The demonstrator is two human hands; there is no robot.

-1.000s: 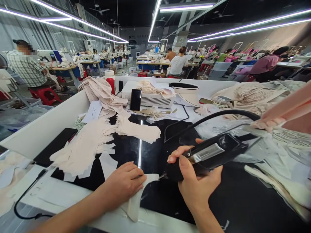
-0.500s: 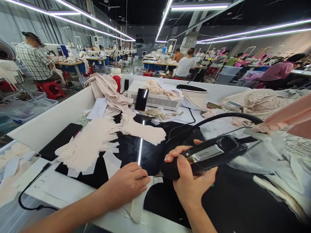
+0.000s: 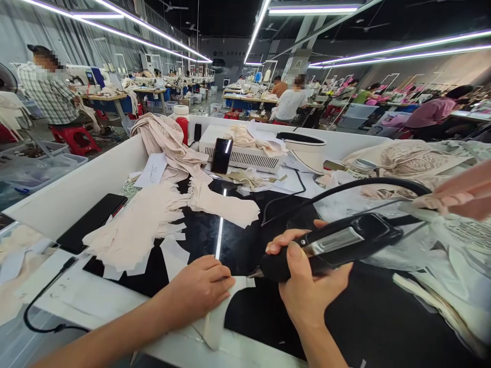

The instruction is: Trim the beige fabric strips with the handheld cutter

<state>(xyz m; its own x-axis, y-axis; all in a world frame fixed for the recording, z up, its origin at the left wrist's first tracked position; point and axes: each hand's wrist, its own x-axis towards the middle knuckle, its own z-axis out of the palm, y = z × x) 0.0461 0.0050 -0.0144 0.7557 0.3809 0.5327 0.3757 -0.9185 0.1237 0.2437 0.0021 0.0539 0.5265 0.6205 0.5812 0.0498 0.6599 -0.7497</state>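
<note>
- Glossy black board (image 3: 284, 322) from the centre down past 6 o'clock, on a white table (image 3: 115, 301) with raised walls (image 3: 76, 191). Pretty cluttered.
- Big workroom (image 3: 207, 107) towards 12, under strip lights (image 3: 312, 10); person in a checked shirt (image 3: 49, 92) out towards 10.
- Stack of cream fabric pieces (image 3: 130, 225) between 8 and 9, white slotted box (image 3: 245, 156) at 12, dark phone (image 3: 221, 156) just in front.
- Pale cut piece (image 3: 217, 324) between 6 and 7, under the left hand (image 3: 205, 286), palm down, fingers together.
- Right hand (image 3: 310, 281) between 4 and 5, wrapped firmly around a black corded tool (image 3: 337, 245).
- Tool tip (image 3: 256, 274) right by the piece's edge at 6; can't tell if touching.
- Left thumb hidden, so can't tell if pinching or just pressing.
- Both forearms (image 3: 126, 327) cut off at the bottom, peach cloth (image 3: 471, 191) cut off at 3.
- Printed slip (image 3: 152, 169) just past 9, too small to read. Same for the far-wall lettering (image 3: 238, 53) at 12.
</note>
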